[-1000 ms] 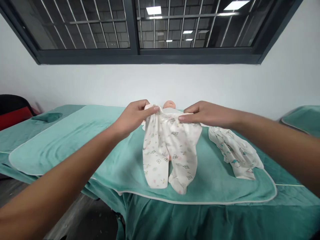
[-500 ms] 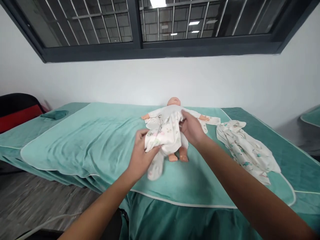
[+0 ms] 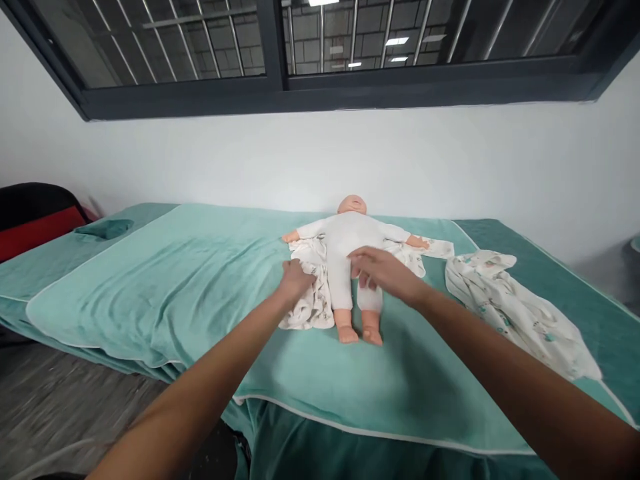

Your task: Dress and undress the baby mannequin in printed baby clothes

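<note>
A baby doll (image 3: 353, 233) in a white bodysuit lies on its back, arms spread out, bare feet toward me. Beneath it is a printed baby garment, with one sleeve (image 3: 440, 248) spread out past the doll's arm on the right. My left hand (image 3: 297, 279) rests at the bunched part of this baby garment (image 3: 313, 310), left of the doll's legs. Its thumb stands apart and its other fingers are partly hidden. Over the doll's upper leg hovers my right hand (image 3: 383, 270), fingers loosely bent and apart, with nothing visible in it.
A second printed baby garment (image 3: 520, 313) lies crumpled on the right. Light green cloth (image 3: 165, 287) covers the bed, wrinkled on the left. Behind stands a white wall (image 3: 225, 160) below a barred window (image 3: 273, 47). A black and red object (image 3: 40, 227) is at far left.
The printed cloth that both hands held above the doll now lies at its left side. My hands have come apart, uncovering the doll's torso and legs. The view has shifted slightly.
</note>
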Available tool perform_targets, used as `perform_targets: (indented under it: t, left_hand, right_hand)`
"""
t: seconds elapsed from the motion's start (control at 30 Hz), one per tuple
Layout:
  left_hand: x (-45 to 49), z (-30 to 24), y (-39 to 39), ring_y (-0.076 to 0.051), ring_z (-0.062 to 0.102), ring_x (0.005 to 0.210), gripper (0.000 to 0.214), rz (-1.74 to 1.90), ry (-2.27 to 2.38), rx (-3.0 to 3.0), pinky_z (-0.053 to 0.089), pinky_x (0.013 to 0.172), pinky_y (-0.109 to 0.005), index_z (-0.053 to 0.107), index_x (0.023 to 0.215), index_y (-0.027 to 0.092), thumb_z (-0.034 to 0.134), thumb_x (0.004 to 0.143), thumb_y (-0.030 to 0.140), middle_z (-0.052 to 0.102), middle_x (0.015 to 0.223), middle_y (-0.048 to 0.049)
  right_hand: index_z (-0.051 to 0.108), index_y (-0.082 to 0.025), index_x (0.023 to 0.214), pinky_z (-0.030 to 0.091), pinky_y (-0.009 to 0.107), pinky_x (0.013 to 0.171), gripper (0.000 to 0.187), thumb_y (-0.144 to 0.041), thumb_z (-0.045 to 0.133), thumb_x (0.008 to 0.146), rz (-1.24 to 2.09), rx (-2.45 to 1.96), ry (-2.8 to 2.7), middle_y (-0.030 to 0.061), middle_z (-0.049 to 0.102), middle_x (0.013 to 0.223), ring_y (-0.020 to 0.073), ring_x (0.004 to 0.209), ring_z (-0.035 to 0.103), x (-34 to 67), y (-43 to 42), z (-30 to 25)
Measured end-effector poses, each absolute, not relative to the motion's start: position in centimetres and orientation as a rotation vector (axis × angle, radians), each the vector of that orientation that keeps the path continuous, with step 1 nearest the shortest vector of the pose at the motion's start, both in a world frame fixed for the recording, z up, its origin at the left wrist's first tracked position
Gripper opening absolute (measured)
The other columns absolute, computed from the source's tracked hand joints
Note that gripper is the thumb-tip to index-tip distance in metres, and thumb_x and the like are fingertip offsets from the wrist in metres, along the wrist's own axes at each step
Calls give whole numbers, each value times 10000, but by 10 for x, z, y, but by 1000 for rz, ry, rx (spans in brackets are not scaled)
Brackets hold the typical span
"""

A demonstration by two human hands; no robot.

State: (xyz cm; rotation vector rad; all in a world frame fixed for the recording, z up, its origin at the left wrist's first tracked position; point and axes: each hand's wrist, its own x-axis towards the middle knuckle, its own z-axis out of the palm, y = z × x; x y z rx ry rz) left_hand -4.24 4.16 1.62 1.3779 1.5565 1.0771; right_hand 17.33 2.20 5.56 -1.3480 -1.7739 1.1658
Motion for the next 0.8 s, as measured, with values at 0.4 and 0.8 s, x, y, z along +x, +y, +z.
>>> perform_targets:
  t: [0.4, 0.8]
  left_hand:
    - [25, -12, 50, -286, 538, 1334, 508, 1143, 1249, 1188, 421, 1114, -400, 579, 1311, 229, 576, 903, 531, 596, 1427, -107]
    - [31, -1, 98, -267, 757, 821, 670, 984, 864, 676, 636, 733, -394, 527, 1336, 231, 711, 795, 580, 738, 1115, -136]
  right_hand:
    - [393, -58, 1405, 321, 514, 1144, 919, -756, 505, 817, 319, -1724, -1632, 284, 447, 1410, 391, 1344, 418, 242, 221, 8]
    - [680, -179, 1216, 498, 487, 984, 728, -770, 561, 809, 1044, -1514, -1899, 187, 687, 1265, 372, 1125, 648, 237, 283, 30]
